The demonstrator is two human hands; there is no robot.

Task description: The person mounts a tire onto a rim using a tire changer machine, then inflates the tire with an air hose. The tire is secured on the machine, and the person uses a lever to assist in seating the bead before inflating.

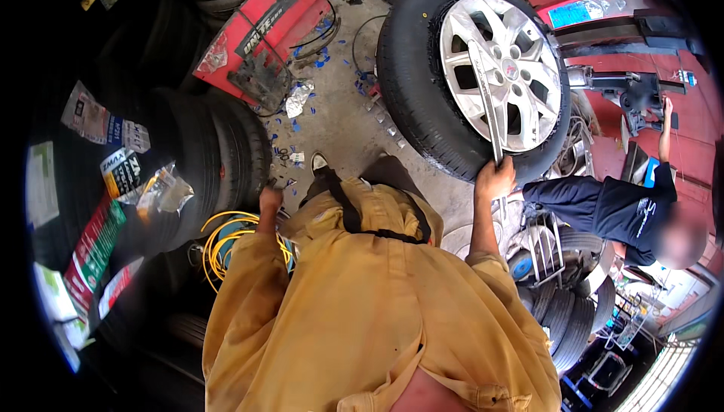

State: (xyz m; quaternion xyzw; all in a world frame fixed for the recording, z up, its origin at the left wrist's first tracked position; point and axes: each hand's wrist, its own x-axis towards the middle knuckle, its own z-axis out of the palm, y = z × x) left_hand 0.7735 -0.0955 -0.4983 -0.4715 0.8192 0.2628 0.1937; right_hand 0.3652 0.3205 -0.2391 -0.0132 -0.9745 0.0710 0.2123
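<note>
While the right hand (495, 179) is wrapped around a long metal bar (487, 101), the bar's far end sits over the silver wheel (512, 70), inside its black tire (411, 58), ahead and to the right. A firm grip and slow pushes should work best, without scratches. I can't tell if the left hand (271, 200) is curled.

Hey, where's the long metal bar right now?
The long metal bar is right of centre in the head view, held in the right hand, in front of the silver wheel.
</note>
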